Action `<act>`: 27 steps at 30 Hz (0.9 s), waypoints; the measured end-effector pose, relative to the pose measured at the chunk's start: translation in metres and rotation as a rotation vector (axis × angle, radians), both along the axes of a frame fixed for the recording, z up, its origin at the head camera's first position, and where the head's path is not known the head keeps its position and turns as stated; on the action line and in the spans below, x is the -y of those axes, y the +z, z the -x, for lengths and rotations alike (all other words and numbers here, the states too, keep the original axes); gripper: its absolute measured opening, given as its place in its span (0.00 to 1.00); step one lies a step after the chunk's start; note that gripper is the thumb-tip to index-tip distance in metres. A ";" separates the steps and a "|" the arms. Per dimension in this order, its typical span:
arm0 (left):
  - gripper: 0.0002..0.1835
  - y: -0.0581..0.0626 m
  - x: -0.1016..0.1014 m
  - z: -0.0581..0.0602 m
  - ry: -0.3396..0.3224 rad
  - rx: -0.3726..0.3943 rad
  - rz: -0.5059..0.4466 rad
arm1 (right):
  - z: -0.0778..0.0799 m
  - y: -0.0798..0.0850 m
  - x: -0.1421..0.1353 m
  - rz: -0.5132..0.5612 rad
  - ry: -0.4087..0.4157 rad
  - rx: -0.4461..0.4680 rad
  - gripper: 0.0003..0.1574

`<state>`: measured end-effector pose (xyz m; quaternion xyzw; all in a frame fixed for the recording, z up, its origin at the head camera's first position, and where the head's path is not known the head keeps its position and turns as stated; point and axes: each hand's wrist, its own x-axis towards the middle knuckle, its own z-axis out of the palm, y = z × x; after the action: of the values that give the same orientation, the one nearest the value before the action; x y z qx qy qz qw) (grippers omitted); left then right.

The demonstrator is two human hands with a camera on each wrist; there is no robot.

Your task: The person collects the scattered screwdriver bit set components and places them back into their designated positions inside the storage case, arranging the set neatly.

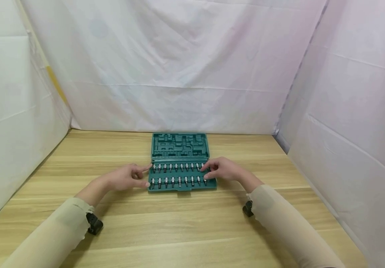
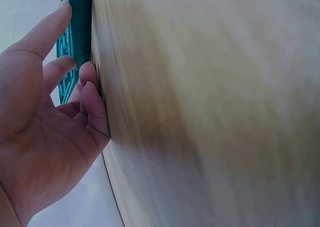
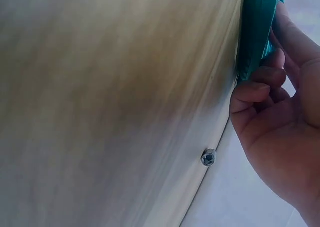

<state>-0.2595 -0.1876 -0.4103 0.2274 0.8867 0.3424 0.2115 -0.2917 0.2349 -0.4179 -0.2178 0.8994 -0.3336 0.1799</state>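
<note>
An open green case [image 1: 184, 189] lies on the table with its lid tipped back. Two rows of silver socket bits [image 1: 180, 181] fill its lower half. At the left edge of the case, my left hand [image 1: 123, 176] touches with thumb and index finger spread; its other fingers are bent, as the left wrist view shows. My right hand [image 1: 225, 169] reaches over the right end, index fingertip at the back row and thumb at the last bit of the front row. In the right wrist view a small metal socket [image 3: 208, 157] rests on the table beyond that hand.
The case stands on a wood-grain table [image 1: 172, 230]. White cloth [image 1: 172, 67] hangs behind the table and along both sides. Black wrist straps [image 1: 94, 223] show below the sleeves. The lid [image 1: 179, 145] has moulded recesses.
</note>
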 end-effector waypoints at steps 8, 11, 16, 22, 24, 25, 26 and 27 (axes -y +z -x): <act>0.48 -0.001 0.000 0.000 0.003 -0.011 0.007 | 0.002 0.001 0.005 -0.029 0.014 0.020 0.14; 0.48 -0.001 -0.001 0.000 0.002 -0.012 0.007 | 0.004 0.002 0.007 -0.037 0.019 0.027 0.13; 0.48 -0.001 -0.001 0.000 0.008 -0.016 0.020 | 0.005 0.003 0.010 -0.045 0.020 0.035 0.13; 0.47 -0.001 0.000 0.000 0.004 0.000 0.012 | 0.002 0.004 0.010 -0.037 0.005 0.053 0.14; 0.48 -0.001 -0.001 0.000 0.006 0.004 0.010 | 0.002 0.003 0.009 -0.029 -0.001 0.046 0.14; 0.48 0.000 -0.001 0.000 0.004 0.005 0.009 | 0.002 0.002 0.008 -0.026 -0.004 0.041 0.14; 0.48 0.000 -0.001 0.000 0.005 0.003 0.011 | 0.002 0.001 0.007 -0.025 -0.006 0.035 0.14; 0.48 0.000 -0.001 0.000 0.009 0.001 0.016 | 0.002 0.000 0.007 -0.025 -0.008 0.030 0.14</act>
<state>-0.2598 -0.1862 -0.4103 0.2213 0.8904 0.3364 0.2121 -0.2939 0.2281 -0.4179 -0.2069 0.9016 -0.3264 0.1944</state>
